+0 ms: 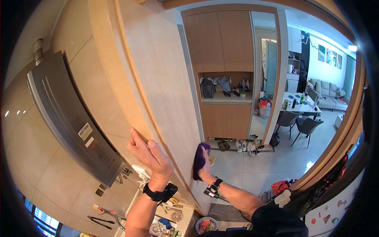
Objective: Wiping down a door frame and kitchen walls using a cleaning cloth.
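My right hand [204, 167] has a purple cloth [199, 163] folded under it and presses it against the pale wood-grain door jamb [165, 74]. The thumb shows over the cloth; most of the fingers are hidden. To the left, my left hand [152, 158] is raised at the light wooden door trim [115, 71], with its thumb apart from the extended fingers and nothing visible in it. Whether it touches the trim I cannot tell. Both wrists wear black straps with small devices.
A dark grey water heater [74, 118] hangs on the tiled wall at left. Below it, a cluttered counter [161, 211] holds kitchen items. A bowl of food [206, 225] sits low near me. Beyond the doorway are shoes [241, 145], a cabinet [226, 121] and dining chairs [308, 125].
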Action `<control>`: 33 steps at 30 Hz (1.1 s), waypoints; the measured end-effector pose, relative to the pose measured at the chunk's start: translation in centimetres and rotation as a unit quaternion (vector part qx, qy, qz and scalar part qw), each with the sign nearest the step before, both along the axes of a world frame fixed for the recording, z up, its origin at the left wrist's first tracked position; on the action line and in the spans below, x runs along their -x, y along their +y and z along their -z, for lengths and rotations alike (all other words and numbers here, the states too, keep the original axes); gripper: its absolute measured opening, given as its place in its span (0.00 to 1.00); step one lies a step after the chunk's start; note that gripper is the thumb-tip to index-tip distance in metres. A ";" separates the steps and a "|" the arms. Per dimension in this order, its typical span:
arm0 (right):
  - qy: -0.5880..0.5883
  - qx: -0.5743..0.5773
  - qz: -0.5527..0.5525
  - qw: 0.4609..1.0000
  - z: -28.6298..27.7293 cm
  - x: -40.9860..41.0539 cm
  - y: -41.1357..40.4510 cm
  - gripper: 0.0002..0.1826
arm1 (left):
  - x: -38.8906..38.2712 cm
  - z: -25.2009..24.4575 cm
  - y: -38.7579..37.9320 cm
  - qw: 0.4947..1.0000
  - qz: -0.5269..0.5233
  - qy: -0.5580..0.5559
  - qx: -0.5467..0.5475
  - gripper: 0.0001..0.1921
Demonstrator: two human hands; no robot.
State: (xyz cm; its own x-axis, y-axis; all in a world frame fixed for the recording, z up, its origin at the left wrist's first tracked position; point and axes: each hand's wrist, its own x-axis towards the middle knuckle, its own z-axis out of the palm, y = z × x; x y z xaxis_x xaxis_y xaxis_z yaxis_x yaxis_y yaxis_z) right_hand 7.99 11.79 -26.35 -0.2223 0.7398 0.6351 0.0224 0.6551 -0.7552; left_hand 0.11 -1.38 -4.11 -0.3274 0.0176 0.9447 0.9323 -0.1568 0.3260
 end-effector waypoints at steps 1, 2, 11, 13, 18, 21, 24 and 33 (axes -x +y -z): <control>0.006 0.020 0.000 1.000 -0.1 0.4 -0.4 0.40 | 0.1 0.1 -0.2 1.000 -0.001 0.001 0.000 0.29; 0.012 0.041 0.000 0.999 -0.1 0.7 -0.6 0.39 | 0.2 0.2 -0.4 1.000 -0.011 0.000 0.014 0.30; 0.112 -0.266 0.062 0.955 -32.4 3.7 5.6 0.38 | 0.3 0.2 0.1 0.999 -0.035 0.015 0.016 0.31; 0.154 -0.296 0.091 0.938 -40.4 3.9 7.7 0.30 | 0.0 0.3 0.9 0.999 -0.035 0.017 0.019 0.31; 0.138 -0.141 -0.007 0.980 -49.9 4.1 7.8 0.27 | -0.1 -0.2 1.0 0.998 -0.049 0.031 0.009 0.30; 0.097 -0.180 0.069 0.976 -48.2 4.5 4.0 0.26 | 0.9 0.0 0.4 0.998 -0.057 0.028 0.000 0.30; 0.184 -0.357 0.062 0.914 -45.3 3.8 0.4 0.23 | 0.7 0.2 0.4 0.998 -0.061 0.031 -0.005 0.30; 0.243 -0.430 0.012 0.869 -46.7 3.8 4.4 0.28 | -0.3 0.0 0.4 0.998 -0.048 0.009 0.036 0.33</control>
State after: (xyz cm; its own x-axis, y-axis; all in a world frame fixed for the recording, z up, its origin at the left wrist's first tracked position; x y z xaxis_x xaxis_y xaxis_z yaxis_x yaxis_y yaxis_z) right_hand 4.20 16.18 20.34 0.2355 -0.0554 0.9703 -0.1398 0.9861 0.0902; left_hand 0.46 -0.98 -4.10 -0.3142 0.0555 0.9477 0.9476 -0.0422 0.3166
